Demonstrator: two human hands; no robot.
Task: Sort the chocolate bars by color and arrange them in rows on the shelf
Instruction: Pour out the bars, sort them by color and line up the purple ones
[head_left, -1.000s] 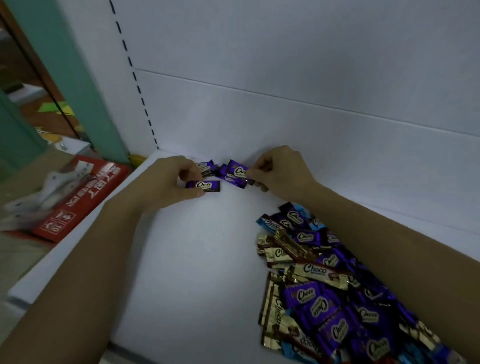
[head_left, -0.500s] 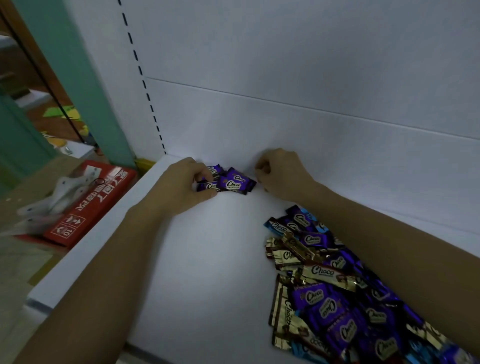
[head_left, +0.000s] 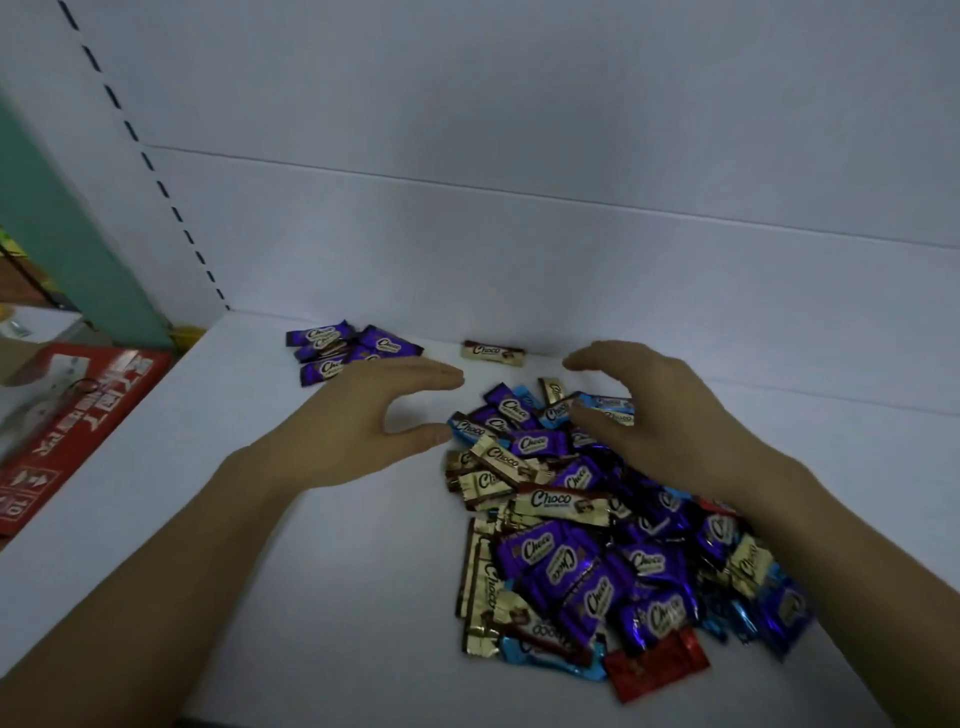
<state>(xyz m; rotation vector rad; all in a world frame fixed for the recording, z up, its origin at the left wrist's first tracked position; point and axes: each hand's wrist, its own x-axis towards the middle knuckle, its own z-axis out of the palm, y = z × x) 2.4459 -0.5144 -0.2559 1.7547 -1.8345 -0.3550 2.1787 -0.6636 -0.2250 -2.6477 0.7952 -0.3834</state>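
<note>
One red carton (head_left: 78, 421) lies beyond the shelf (head_left: 322, 582) left edge.

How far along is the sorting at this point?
Done: a few purple bars grouped at the shelf back left, one gold bar alone by the back wall. In hand: nothing; left hand and right hand hover open by the pile. Left: the whole pile, mixed purple, gold, blue and red.

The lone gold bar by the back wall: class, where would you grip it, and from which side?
Probably pinch the lone gold bar by its short ends, coming from above. It lies flat on the shelf, lengthwise along the back wall, leaving little room behind its far edge; both ends look clear.
</note>
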